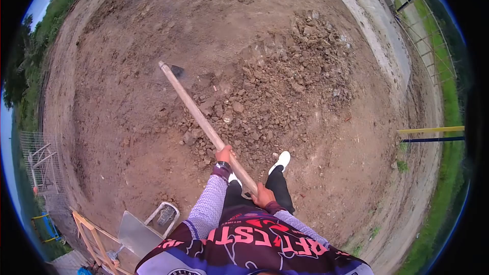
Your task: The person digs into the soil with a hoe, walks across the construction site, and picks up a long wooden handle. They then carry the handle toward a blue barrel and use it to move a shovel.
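Observation:
Both my hands grip the long wooden handle (196,112) of a digging tool. My left hand (223,154) wraps round the middle part of the handle, with a dark band at the wrist. Nearer my body, my right hand (263,195) is closed round the lower end. The handle slants up and to the left, and its dark metal head (177,71) shows at the far end, at the ground. Loose broken soil (285,81) lies in a heap to the right of the handle and under its middle.
A wheelbarrow (140,234) and a wooden frame (97,239) stand at the lower left, near a wire mesh (46,173). My white shoe (279,162) is on the soil. A concrete strip (382,30) runs along the upper right, and yellow and black bars (433,135) stick in at the right.

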Demonstrator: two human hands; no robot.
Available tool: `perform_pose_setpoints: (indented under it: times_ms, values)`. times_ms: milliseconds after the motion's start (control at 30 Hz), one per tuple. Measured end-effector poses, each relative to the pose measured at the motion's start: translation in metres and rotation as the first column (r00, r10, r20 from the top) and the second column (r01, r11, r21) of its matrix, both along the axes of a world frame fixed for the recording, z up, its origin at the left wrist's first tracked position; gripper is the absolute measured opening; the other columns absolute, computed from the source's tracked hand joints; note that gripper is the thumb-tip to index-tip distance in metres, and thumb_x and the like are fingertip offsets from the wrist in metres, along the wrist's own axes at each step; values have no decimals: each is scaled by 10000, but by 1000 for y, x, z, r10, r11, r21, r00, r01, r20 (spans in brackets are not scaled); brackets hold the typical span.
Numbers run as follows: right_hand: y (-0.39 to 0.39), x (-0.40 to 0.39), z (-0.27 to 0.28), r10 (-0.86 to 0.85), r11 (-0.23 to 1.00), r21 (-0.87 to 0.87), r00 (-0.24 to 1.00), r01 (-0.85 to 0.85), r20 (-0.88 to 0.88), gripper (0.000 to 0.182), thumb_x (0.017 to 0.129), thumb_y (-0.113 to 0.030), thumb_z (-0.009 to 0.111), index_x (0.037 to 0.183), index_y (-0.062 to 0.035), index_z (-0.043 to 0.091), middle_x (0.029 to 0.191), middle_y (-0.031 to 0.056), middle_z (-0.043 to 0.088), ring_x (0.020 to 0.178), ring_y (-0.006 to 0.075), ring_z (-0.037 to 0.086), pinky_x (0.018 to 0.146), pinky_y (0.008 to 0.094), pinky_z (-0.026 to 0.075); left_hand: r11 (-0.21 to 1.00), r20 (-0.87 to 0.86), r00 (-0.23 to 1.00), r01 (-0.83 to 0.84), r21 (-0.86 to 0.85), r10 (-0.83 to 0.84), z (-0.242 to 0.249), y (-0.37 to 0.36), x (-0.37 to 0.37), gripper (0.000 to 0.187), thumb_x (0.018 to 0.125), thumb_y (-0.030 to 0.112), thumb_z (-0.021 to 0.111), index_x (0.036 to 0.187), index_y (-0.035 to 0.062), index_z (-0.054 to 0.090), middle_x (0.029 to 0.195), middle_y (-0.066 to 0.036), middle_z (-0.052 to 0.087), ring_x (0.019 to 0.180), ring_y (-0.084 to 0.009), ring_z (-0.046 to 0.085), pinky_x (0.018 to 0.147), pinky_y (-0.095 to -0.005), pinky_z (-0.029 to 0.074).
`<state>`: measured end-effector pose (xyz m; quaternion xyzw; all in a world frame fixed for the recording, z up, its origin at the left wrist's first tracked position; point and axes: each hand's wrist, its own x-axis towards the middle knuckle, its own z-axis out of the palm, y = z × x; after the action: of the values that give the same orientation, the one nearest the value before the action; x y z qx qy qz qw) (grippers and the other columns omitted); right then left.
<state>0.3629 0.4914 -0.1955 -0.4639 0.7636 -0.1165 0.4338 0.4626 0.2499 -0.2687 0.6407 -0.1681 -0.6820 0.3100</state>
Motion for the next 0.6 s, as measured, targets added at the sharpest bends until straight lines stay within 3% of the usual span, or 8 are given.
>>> perform_pose_setpoints:
  times_ms: [100, 167, 267, 333, 400, 500, 533, 600]
  values:
    - [-74, -4, 13, 21, 951, -306, 996, -47, -88, 546, 812, -270, 690, 1267, -76, 460, 1025, 234, 656, 891, 437, 656, 778, 505, 530, 957, -50, 994, -111, -270, 101, 126, -64, -2, 92, 793, 81, 619, 811, 6, 568, 642, -82, 569, 485, -202, 558, 477, -347, 494]
    - [-143, 3, 26, 1, 859, -511, 999, -27, -52, 517, 799, -246, 696, 1235, -66, 485, 1047, 230, 640, 938, 428, 644, 788, 493, 524, 877, -7, 994, -97, -471, 106, 192, -109, 7, 104, 787, 81, 628, 819, 5, 566, 643, -76, 559, 486, -191, 554, 487, -331, 492]
    - [-261, 14, 104, 39, 705, -704, 987, 82, 154, 427, 797, -176, 681, 1175, -60, 521, 1043, 226, 636, 958, 421, 637, 785, 475, 517, 590, -59, 995, -99, -801, 86, 328, -177, 15, 142, 836, 66, 660, 851, 1, 534, 663, -69, 567, 492, -168, 577, 461, -317, 482]
    - [-331, 14, 176, 79, 587, -803, 981, 98, 178, 378, 805, -178, 681, 1130, -89, 510, 911, 209, 675, 844, 428, 662, 711, 478, 532, 365, 11, 995, -28, -931, 102, 425, -214, 16, 150, 844, 69, 663, 831, 0, 530, 664, -69, 571, 492, -173, 585, 463, -316, 494]
    - [-386, 13, 237, 50, 465, -876, 984, 130, 173, 354, 805, -197, 695, 1093, -110, 509, 827, 197, 686, 785, 427, 671, 671, 501, 532, 266, 72, 987, 31, -963, 144, 502, -246, 12, 137, 866, 76, 662, 842, -18, 565, 706, -73, 586, 541, -167, 588, 499, -315, 512]
    - [-439, -1, 305, 83, 403, -906, 981, 128, 176, 336, 782, -171, 702, 1034, -95, 493, 848, 215, 685, 798, 447, 664, 699, 526, 528, 189, 102, 977, 66, -980, 185, 570, -301, 6, 153, 857, 79, 667, 844, -34, 564, 715, -85, 586, 560, -184, 589, 514, -333, 533]
    - [-452, -8, 306, 91, 416, -899, 978, 133, 187, 336, 782, -171, 702, 1034, -95, 493, 848, 215, 685, 798, 447, 664, 699, 526, 528, 148, 80, 977, 51, -988, 197, 578, -317, 0, 154, 854, 76, 665, 845, -38, 562, 716, -87, 585, 560, -188, 589, 516, -337, 536]
    - [-478, -22, 304, 88, 406, -904, 979, 135, 186, 360, 787, -199, 713, 1068, -103, 510, 818, 219, 683, 795, 443, 668, 700, 520, 534, 183, 86, 976, 50, -982, 198, 566, -344, -15, 146, 848, 72, 654, 829, -40, 562, 713, -90, 587, 563, -190, 592, 518, -339, 536]
